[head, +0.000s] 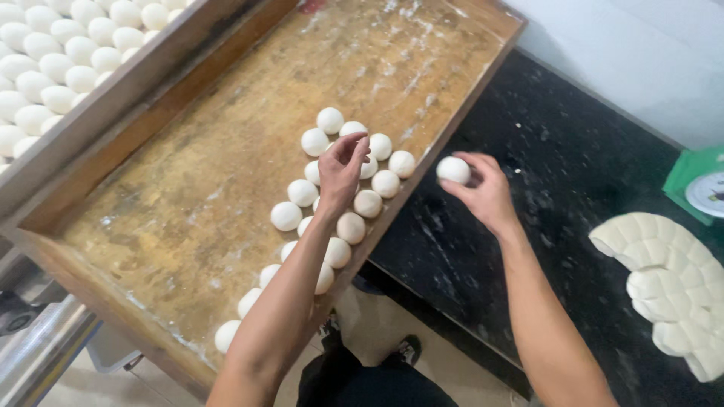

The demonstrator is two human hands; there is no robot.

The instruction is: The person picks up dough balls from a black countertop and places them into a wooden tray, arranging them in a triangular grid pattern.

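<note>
Right hand (483, 192) pinching one small round white dough ball (453, 169) in closed fingers just off the long floured wooden tray (188, 226), hovering beside its near rim; left hand (341, 169) reaching, fingers narrowed, touching white dough balls (377, 185) rowed inside, nearer them.

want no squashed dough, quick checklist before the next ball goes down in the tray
1. Ball held: right hand grips a dough ball in its fingertips, ok.
2. Left hand out of the way: not ok, it is over the rows of balls.
3. Free room: bare floured wood in the tray left of the rows, ok.
4. Ball over the tray: not ok, it hangs above the black counter.
5. Supply: cut dough pieces lie on the counter, ok.
</note>
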